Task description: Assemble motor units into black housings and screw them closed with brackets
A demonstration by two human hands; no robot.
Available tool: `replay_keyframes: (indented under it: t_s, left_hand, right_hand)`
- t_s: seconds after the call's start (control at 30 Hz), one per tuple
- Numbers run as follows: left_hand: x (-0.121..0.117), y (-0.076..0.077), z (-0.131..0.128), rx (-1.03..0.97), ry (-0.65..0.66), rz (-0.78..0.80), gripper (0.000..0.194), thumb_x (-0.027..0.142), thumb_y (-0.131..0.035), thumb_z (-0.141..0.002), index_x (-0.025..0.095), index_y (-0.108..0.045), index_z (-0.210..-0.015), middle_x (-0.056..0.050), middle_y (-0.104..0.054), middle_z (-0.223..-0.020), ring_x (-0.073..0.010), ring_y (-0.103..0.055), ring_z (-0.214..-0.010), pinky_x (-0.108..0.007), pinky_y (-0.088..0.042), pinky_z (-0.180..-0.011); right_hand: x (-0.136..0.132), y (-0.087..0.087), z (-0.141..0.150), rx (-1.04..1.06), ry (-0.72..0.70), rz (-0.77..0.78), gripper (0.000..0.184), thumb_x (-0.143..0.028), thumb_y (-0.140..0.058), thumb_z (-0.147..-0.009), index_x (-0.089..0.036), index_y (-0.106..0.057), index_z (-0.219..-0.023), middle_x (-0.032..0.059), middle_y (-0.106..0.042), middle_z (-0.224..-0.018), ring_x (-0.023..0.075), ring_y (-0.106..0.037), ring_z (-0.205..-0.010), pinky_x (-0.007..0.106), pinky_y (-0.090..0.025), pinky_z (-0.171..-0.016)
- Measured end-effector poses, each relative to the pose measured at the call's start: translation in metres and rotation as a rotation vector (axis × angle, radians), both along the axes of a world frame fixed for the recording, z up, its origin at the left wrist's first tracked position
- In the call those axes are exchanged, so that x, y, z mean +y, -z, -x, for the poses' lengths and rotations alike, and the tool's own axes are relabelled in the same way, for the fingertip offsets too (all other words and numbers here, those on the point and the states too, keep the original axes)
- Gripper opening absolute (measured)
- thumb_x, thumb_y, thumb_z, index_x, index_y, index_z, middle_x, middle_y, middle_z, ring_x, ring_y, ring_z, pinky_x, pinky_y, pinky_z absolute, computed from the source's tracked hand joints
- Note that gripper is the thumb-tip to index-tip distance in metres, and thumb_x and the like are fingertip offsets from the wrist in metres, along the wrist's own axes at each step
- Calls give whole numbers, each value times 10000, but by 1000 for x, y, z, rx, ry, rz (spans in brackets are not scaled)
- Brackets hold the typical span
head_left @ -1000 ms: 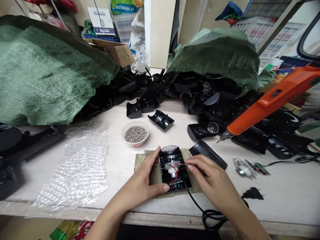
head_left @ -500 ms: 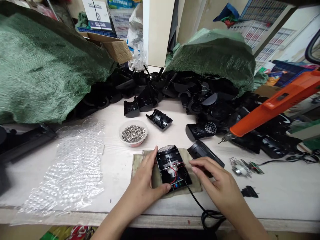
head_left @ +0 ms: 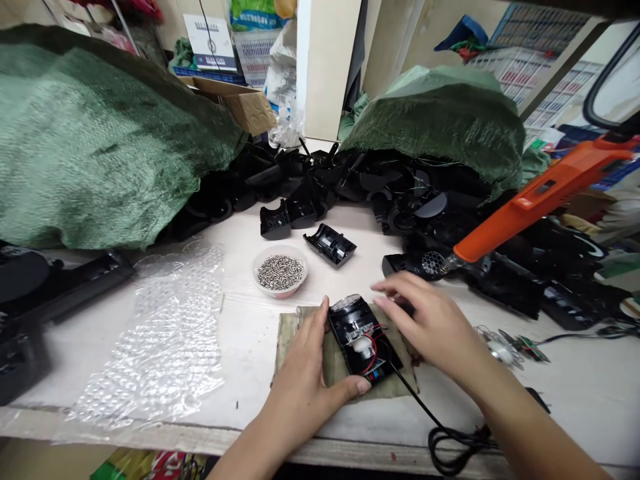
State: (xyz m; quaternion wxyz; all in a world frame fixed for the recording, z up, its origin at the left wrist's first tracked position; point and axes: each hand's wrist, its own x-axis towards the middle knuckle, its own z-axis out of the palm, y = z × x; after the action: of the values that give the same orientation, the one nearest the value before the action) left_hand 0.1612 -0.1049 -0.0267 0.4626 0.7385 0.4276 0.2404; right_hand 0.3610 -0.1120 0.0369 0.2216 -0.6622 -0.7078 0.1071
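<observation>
My left hand [head_left: 313,377] holds a black half-shell housing [head_left: 367,367], fingers along its left edge and thumb at its lower edge. The housing lies open side up, with a white part, red wires and a small circuit board inside. A black cable [head_left: 410,387] leaves its right side. Just right of the housing is my right hand [head_left: 430,320], thumb and fingers slightly apart, over the spot of a black cover. Only a dark bit of that cover shows between the fingers. Beneath the housing is an olive cloth [head_left: 287,340].
A bowl of screws [head_left: 280,270] and a black half-shell [head_left: 330,245] stand beyond the housing. Bubble wrap [head_left: 160,340] lies left. An orange electric screwdriver [head_left: 540,200] hangs at right, by a heap of black shells [head_left: 350,177]. A small motor [head_left: 503,350] lies at right.
My right hand has moved from the housing's wires, away from me, over the black cover. My left hand stays on the housing. The view has shifted slightly left.
</observation>
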Motion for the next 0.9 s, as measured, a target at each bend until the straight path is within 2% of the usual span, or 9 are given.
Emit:
replay_keyframes:
  t_s: [0.13, 0.23, 0.3, 0.4, 0.5, 0.63, 0.73, 0.83, 0.9]
  left_hand:
    - [0, 0, 2, 3, 9, -30, 997, 526, -647, -754, 150, -94, -1494, -165, -254, -1529, -332, -239, -1390, -508, -239, -1121]
    - [-2, 5, 6, -49, 13, -16, 846, 515, -535, -844, 170, -119, -1494, -143, -249, -1539, -324, -259, -1386, -509, -232, -1121]
    - [-2, 9, 8, -142, -7, 9, 746, 495, -484, -883, 208, -158, -1489, -123, -278, -1530, -311, -322, -1356, -500, -263, -1104]
    - [6, 6, 9, -418, -147, 105, 641, 477, -468, -903, 249, -245, -1458, -112, -364, -1485, -278, -422, -1287, -470, -313, -1073]
    - [22, -14, 4, -787, -298, 300, 595, 469, -513, -890, 248, -323, -1409, -114, -434, -1440, -254, -466, -1260, -430, -339, -1061]
    - [40, -52, -14, -1142, -248, 477, 445, 286, -646, -827, 188, -495, -1235, -103, -654, -1184, -227, -603, -1103, -379, -432, -986]
    - [40, -70, -33, -1234, -242, 484, 349, 121, -686, -757, 185, -540, -1067, -44, -724, -983, -198, -664, -982, -342, -480, -921]
    - [30, -77, -49, -1261, -229, 528, 301, 104, -675, -755, 188, -529, -1004, -28, -730, -951, -190, -673, -964, -329, -485, -906]
    - [23, -79, -55, -1262, -208, 577, 302, 114, -673, -756, 190, -523, -1007, -28, -730, -954, -190, -675, -963, -330, -485, -904]
  right_hand:
    - [84, 17, 14, 19, -68, 22, 511, -308, -710, -749, -189, -536, -1214, 113, -543, -1249, 293, -465, -1202, 451, -367, -1010]
    - [122, 34, 17, 107, -57, 59, 404, -342, -656, -815, -169, -559, -1168, 100, -562, -1218, 275, -504, -1156, 510, -380, -983]
    - [126, 33, 16, 214, -33, 71, 327, -340, -590, -867, -157, -563, -1136, 89, -590, -1164, 246, -555, -1085, 503, -416, -952]
    - [102, 12, 15, 436, -25, 74, 386, -327, -471, -904, -155, -441, -1249, 124, -576, -1218, 229, -590, -1062, 462, -476, -910]
    - [61, -15, 18, 667, -100, 150, 424, -377, -290, -928, -177, -368, -1293, 128, -594, -1227, 210, -639, -1008, 421, -542, -830]
    - [20, -23, 21, 978, -124, 349, 508, -436, -488, -855, -212, -397, -1302, 124, -572, -1246, 229, -638, -1018, 420, -554, -823]
    - [3, -14, 21, 690, 5, 136, 648, -430, -560, -847, -280, -286, -1414, 96, -432, -1400, 226, -521, -1199, 436, -467, -978]
    - [-12, -13, 22, 275, 63, -97, 690, -448, -564, -846, -265, -271, -1444, 75, -366, -1461, 226, -373, -1332, 450, -319, -1107]
    - [-22, -17, 24, 108, 92, -171, 729, -460, -573, -838, -234, -257, -1455, 85, -371, -1467, 230, -356, -1346, 452, -305, -1116]
